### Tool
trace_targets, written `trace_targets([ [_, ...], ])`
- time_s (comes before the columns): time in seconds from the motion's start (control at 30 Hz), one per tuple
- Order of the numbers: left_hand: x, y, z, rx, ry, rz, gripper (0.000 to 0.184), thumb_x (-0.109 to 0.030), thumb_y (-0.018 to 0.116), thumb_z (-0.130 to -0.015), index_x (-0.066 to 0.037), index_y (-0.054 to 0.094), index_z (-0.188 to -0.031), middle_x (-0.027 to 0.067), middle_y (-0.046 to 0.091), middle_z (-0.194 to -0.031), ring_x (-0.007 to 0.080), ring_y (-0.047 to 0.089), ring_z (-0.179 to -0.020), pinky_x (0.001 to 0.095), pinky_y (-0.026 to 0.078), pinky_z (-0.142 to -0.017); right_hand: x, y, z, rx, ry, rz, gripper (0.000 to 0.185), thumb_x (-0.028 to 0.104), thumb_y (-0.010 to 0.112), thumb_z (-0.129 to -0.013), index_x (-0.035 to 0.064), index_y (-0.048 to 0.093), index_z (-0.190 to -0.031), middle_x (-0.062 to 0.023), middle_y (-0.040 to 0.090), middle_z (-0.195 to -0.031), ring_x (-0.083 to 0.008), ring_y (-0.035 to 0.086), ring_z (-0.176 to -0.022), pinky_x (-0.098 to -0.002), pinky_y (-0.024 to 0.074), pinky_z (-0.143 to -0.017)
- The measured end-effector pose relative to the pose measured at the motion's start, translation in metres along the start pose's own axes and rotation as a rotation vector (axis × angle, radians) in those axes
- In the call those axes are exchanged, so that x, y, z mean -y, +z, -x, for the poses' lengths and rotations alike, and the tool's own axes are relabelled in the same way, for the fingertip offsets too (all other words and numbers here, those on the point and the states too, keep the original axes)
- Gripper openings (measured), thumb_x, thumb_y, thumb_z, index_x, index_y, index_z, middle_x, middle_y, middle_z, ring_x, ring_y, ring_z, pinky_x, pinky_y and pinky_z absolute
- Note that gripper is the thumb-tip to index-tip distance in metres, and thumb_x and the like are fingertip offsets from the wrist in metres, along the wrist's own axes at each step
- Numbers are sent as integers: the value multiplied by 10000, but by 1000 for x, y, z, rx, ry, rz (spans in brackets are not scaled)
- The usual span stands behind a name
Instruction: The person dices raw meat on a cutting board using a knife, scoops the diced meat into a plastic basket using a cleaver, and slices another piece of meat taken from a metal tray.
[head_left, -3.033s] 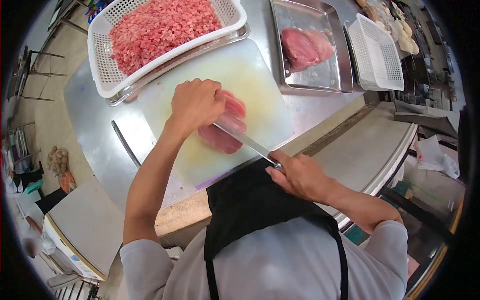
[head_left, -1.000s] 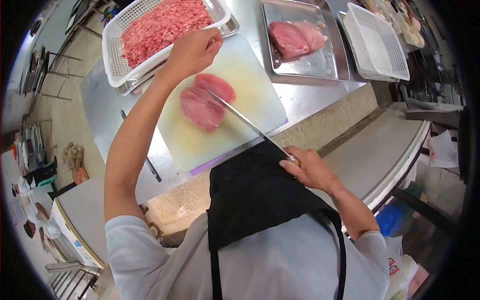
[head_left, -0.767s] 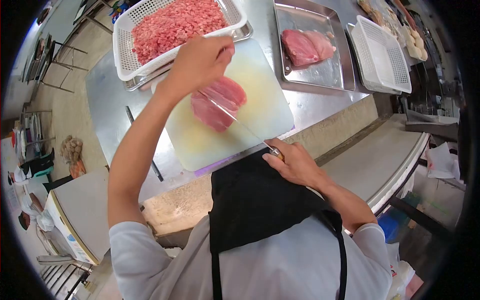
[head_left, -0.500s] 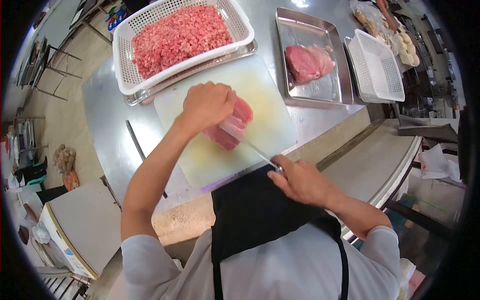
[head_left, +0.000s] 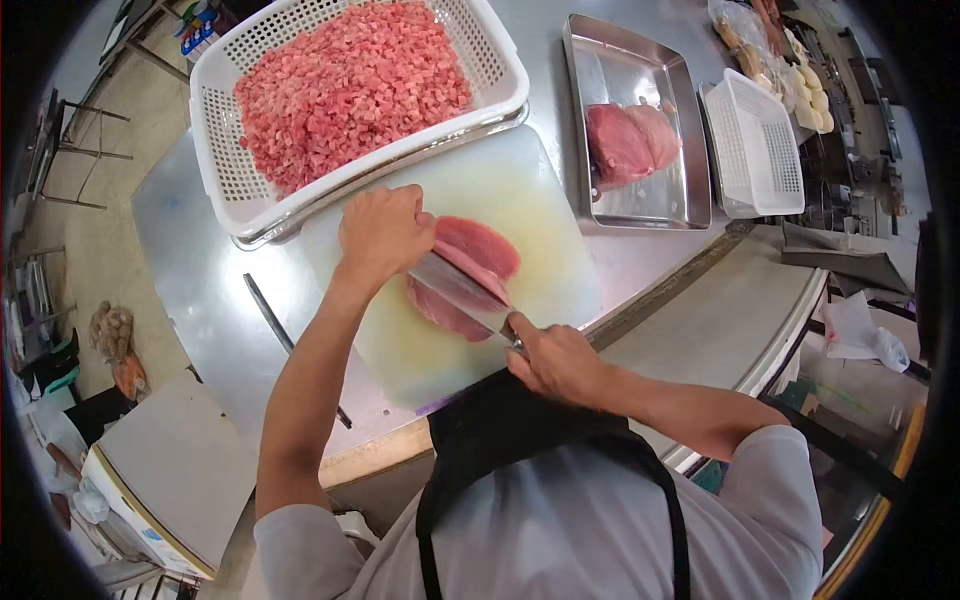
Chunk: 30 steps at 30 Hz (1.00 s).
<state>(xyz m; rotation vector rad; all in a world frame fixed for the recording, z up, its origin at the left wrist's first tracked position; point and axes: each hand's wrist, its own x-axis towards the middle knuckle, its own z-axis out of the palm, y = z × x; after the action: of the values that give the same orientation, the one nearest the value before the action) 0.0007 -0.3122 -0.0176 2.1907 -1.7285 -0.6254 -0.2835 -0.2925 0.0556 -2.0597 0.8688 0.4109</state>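
A piece of raw red meat [head_left: 478, 243] lies on the pale cutting board [head_left: 550, 215], parted along the blade of a knife [head_left: 455, 285]. My right hand [head_left: 555, 358] is closed around the knife's handle at the lower right of the meat. At the meat's upper left end, my left hand [head_left: 385, 235] has its fingers curled against it, close to the blade tip. The fingertips of the left hand are mostly hidden. How deep the blade sits in the meat cannot be seen.
Diced meat fills a white perforated basket [head_left: 222, 165] beyond the board. To the right, a steel tray [head_left: 640, 212] holds another chunk of raw meat [head_left: 625, 145], beside a second white basket [head_left: 755, 150]. A dark thin rod [head_left: 268, 312] lies left of the board on the steel table [head_left: 190, 250].
The knife and my right hand have moved up and left, bringing more of the blade across the meat. The meat now spreads apart on both sides of the blade. The whole view has shifted slightly.
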Motion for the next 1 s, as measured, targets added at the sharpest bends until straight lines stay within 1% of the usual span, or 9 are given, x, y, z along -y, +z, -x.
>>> trace_targets([
  [0.07,2,3,-10,-65,-7,-59,171,-199,634,-798,-46,710,-792,233,692,-744,435,684,-706,552,534,-680,-35,16,-24,-58,-30,74,354,245,624,-961,5,501,-1191,-270,668,-732,-500,669,-704,-590,536,-686],
  [0.13,-9,13,-9,-158,3,-141,180,-198,636,-795,-35,708,-773,238,685,-722,424,690,-694,548,536,-662,-49,18,-28,-79,-72,-5,353,242,617,-948,13,511,-1194,-266,671,-738,-496,671,-711,-584,540,-692],
  [0.3,-16,4,-14,-145,56,-58,217,-210,634,-819,-22,698,-731,239,693,-741,426,690,-702,546,536,-662,-59,11,-33,-154,-127,0,330,223,594,-937,4,539,-1178,-261,671,-742,-485,677,-727,-573,546,-709],
  [0.37,-10,9,-18,-198,135,-68,224,-219,633,-837,-23,701,-753,228,695,-749,426,686,-704,543,530,-661,-61,8,-31,-194,-115,-52,284,247,616,-935,17,589,-1100,-258,669,-742,-488,673,-734,-573,538,-709],
  [0.47,-3,8,-26,-153,222,63,253,-262,633,-879,-39,712,-788,208,696,-751,421,679,-710,538,518,-676,-51,-1,-16,-176,-79,-170,252,264,649,-938,28,641,-1025,-265,673,-768,-495,670,-757,-557,534,-717],
  [0.6,-65,-54,29,-1,226,-91,314,-324,631,-918,-45,715,-801,202,682,-722,414,674,-706,531,508,-704,-14,-5,61,-200,-50,-196,278,254,666,-953,19,640,-1098,-272,676,-779,-492,673,-764,-542,536,-712],
  [0.67,-78,-61,50,-12,238,-123,311,-313,626,-917,-42,713,-792,202,671,-693,420,665,-685,533,508,-697,-7,5,85,-231,-77,-222,299,251,675,-959,9,636,-1131,-271,678,-779,-492,672,-762,-538,537,-706],
  [0.87,-65,-42,62,-75,257,-128,295,-272,605,-928,-39,710,-781,205,643,-644,426,646,-635,525,506,-650,-1,12,86,-145,39,-158,339,239,682,-965,-13,613,-1182,-252,688,-778,-480,673,-728,-529,540,-681],
  [1.0,-71,-54,69,-61,264,-21,281,-251,585,-940,-49,714,-794,204,647,-657,425,647,-641,528,499,-636,12,17,102,-181,-7,-173,340,230,677,-970,3,583,-1206,-248,687,-775,-466,677,-717,-526,542,-658],
])
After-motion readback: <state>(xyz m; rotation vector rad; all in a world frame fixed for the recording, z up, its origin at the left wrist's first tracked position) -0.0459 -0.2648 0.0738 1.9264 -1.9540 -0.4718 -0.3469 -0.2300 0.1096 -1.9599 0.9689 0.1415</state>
